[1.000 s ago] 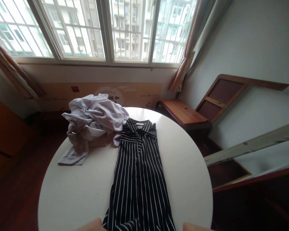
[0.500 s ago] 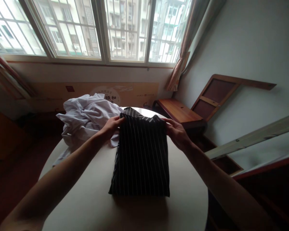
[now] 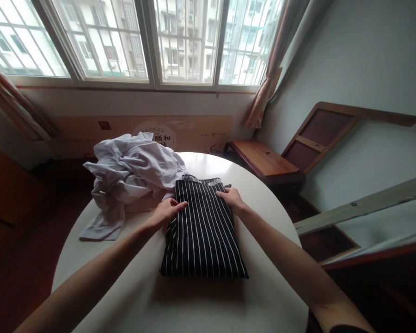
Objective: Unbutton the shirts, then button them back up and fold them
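A black folded garment (image 3: 204, 231) with thin white stripes lies in a neat rectangle on the white round table (image 3: 194, 310); folded up, its exact kind does not show. My left hand (image 3: 168, 210) grips its left edge, thumb on top and the other fingers partly hidden at the side. On the opposite edge, near the far corner, my right hand (image 3: 232, 199) holds the cloth between thumb and fingers. A little white shows at the garment's far end. Close by on the left, a crumpled white cloth garment (image 3: 131, 162) is heaped, one part trailing toward the table's edge.
Behind the table, a printed beige panel (image 3: 194, 132) stands below the barred window (image 3: 185, 41). A wooden bench (image 3: 263, 157) is at the back right, with a wooden frame (image 3: 308, 138) leaning by the wall. Curtains (image 3: 260, 108) hang at both sides.
The garment's far end, raised before, has come down onto the table. Both hands have lowered and moved nearer along its sides, still at its edges. The white heap stays put.
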A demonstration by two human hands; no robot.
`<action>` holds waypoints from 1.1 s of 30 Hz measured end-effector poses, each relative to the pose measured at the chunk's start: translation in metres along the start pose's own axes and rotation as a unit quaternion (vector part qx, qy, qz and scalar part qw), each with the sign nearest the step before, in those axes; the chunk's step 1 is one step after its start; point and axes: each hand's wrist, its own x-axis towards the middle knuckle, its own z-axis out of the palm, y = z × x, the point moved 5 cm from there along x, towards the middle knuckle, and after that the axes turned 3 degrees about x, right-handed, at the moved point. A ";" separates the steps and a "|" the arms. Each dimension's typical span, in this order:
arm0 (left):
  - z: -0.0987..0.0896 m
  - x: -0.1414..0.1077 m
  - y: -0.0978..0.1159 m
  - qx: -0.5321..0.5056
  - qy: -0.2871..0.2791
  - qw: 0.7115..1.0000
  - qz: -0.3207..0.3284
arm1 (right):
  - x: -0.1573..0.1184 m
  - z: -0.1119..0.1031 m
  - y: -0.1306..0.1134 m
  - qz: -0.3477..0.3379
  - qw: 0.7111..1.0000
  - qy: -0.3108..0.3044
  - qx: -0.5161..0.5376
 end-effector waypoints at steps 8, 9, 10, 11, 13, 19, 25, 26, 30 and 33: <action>0.000 0.002 -0.001 0.028 0.133 0.989 0.055 | -0.004 -0.003 0.003 -0.046 0.994 0.097 -0.013; 0.003 0.000 0.002 0.024 0.130 0.989 0.069 | -0.005 -0.004 0.002 -0.041 0.992 0.113 -0.025; 0.007 -0.001 0.006 0.018 0.124 0.988 0.086 | -0.006 -0.004 0.001 -0.040 0.991 0.122 -0.037; 0.010 -0.003 0.009 0.010 0.122 0.987 0.103 | -0.007 -0.003 -0.001 -0.044 0.990 0.125 -0.048; 0.011 -0.006 0.014 -0.005 0.148 0.981 0.126 | -0.008 -0.001 -0.007 -0.061 0.988 0.125 -0.073; -0.007 -0.015 0.001 0.061 0.282 0.949 0.129 | -0.003 0.001 -0.005 -0.035 0.974 0.132 -0.181; -0.019 -0.043 0.016 0.279 0.307 0.888 0.199 | -0.043 -0.002 -0.038 -0.148 0.933 0.142 -0.297; -0.016 -0.049 0.024 0.302 0.299 0.875 0.234 | -0.060 0.003 -0.047 -0.198 0.919 0.124 -0.316; 0.022 -0.050 0.034 0.358 0.185 0.854 0.330 | -0.119 0.044 -0.049 -0.339 0.861 -0.059 -0.375; 0.047 -0.030 0.014 0.376 0.112 0.875 0.285 | -0.127 0.062 -0.022 -0.298 0.854 -0.129 -0.406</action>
